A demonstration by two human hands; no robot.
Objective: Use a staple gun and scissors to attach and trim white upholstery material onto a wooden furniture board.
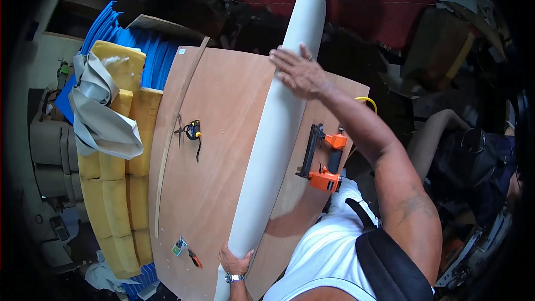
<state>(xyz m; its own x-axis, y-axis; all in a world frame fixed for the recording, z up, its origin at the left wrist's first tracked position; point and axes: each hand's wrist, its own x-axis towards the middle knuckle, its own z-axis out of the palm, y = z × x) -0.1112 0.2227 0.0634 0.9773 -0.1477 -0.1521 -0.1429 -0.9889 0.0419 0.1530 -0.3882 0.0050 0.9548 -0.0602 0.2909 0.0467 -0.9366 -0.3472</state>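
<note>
A long, pale grey-white rolled piece (273, 125) with a smooth, rounded surface lies lengthwise across the plywood board (223, 95), its far end reaching past the board's edge. My right hand (301, 72) rests flat on the far part of it, fingers spread. Near its close end, my left hand (236, 261), with a metal watch on the wrist, is wrapped over the side of the roll. To the right of the roll, beside my body, lies an orange and black staple gun (326, 161). What the roll contains is hidden.
A thin wooden strip (181, 106) lies along the board's left side. Near it are a tape measure (193, 130) and an orange-handled hand tool (195, 259). Yellow foam blocks (114, 189), draped grey material (103, 111) and blue sheets (156, 58) stand left. Another person (468, 150) is at right.
</note>
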